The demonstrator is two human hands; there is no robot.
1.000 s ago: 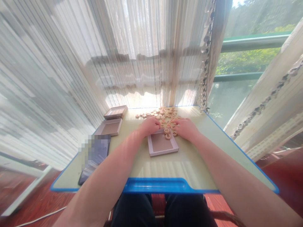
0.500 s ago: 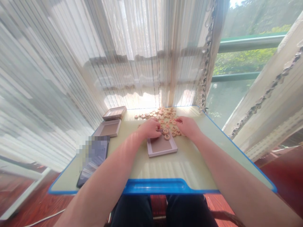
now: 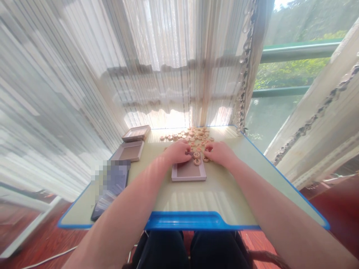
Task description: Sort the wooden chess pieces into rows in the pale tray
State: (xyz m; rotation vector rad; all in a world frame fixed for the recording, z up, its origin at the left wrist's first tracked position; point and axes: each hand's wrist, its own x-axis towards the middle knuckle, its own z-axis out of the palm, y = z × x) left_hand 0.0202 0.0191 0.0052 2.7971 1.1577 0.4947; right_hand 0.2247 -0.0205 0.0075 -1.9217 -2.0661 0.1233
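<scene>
At the left of the pale green, blue-edged desk (image 3: 183,198), a dark, flat, glossy device (image 3: 119,186) lies near, slanting from near left to far right, its left side pixelated. Beyond it sits an open, shallow cardboard box part (image 3: 130,151), with a similar brown-sided one (image 3: 137,132) behind.

In the middle, the left hand (image 3: 179,153) is curled, thumb spread over the far left of a shallow, pale-rimmed cardboard tray (image 3: 189,179); whether it grips anything I cannot tell. The tray's near edge runs left to right, roughly parallel to the desk's; its long axis is unclear, the far side being partly covered. Two round wooden discs (image 3: 196,161) lie at its far right, marked faces up.

Farther off spread many loose pale wooden discs (image 3: 193,132). The right hand (image 3: 220,154) bends its fingertips down among the nearest, right of the tray; its grip is unclear.
</scene>
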